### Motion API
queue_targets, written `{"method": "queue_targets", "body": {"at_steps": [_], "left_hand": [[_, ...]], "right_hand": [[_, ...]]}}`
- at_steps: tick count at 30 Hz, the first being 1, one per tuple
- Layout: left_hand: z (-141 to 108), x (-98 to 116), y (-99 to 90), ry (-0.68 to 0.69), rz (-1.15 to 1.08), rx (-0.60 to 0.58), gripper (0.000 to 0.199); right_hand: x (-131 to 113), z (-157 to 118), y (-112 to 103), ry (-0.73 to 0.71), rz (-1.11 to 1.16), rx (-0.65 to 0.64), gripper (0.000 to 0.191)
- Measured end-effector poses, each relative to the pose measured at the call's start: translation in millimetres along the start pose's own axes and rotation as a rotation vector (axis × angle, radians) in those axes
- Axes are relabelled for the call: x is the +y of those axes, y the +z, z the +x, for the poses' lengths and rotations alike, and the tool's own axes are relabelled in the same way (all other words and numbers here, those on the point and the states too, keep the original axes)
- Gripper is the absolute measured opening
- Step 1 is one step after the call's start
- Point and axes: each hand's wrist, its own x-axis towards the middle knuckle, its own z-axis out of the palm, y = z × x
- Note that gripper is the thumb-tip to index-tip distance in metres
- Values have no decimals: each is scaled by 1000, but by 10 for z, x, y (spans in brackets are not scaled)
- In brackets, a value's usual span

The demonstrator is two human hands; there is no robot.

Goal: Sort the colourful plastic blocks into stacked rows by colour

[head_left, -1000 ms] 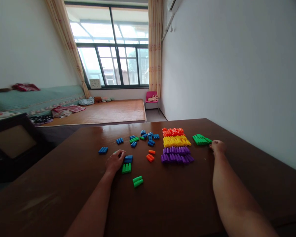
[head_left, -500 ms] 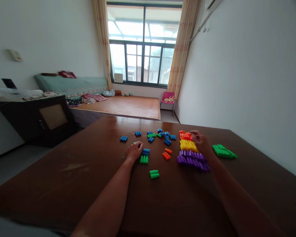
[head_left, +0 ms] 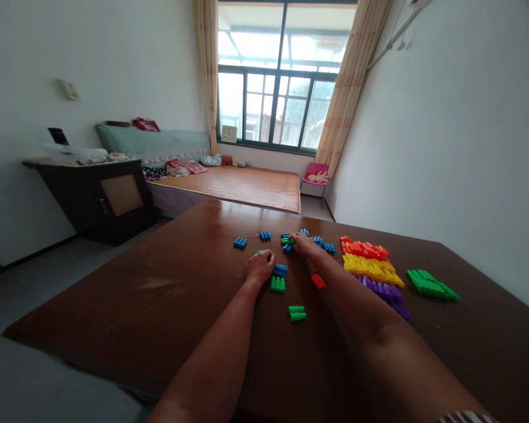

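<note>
The right hand (head_left: 303, 242) reaches into the loose cluster on the far side, palm down with fingertips lowered, which suits working among small pieces without upsetting their neighbours. Its fingertips are at a green piece (head_left: 286, 241); whether they grip it or only touch it, I cannot tell. Several blue pieces (head_left: 324, 245) lie just right of that hand, some askew, so an approach from above probably disturbs them least.

The left hand (head_left: 260, 266) rests on the table (head_left: 158, 317), nearer the body than the right, its fingers curled inward. A bit of green (head_left: 260, 252) shows at its far edge — whether the hand holds it, I cannot tell. Just right of this hand is a blue group (head_left: 281, 270), with a green trio (head_left: 277, 285) on its near side, both perhaps placed for easy reach. A green pair (head_left: 297, 314) lies nearer than either hand.

Orange pieces (head_left: 318, 282) sit on the near side of the right hand, just beside its forearm (head_left: 370, 317). Well to that hand's right, the orange block (head_left: 364, 248), yellow block (head_left: 372, 269) and purple block (head_left: 381, 288) form bands by colour — flank to flank, the tubes likely brace one another against rolling. A green stack (head_left: 429, 284) lies apart, farther right.
</note>
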Motion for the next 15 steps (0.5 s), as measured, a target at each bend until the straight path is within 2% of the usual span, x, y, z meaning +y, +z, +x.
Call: {"method": "queue_targets", "body": {"at_steps": [4,7,9,12,15], "left_hand": [[11,-10,20,-1,-3,11,30],[34,-30,40,-9,-52,28,30],[49,-42,50,6,-130,79,30],[60,-47,57,75,-244,151,41],[65,-41,53,171,-275,49,43]], "right_hand": [[61,-34,88,68,-67,-62,31],[43,-129,66,67,-88,-80,31],[-12,-215,13,48,-92,-78,32],[-153,-369,-86,-76,-61,-7,33],[-304,-527,-169,-231,-5,87,38]]}}
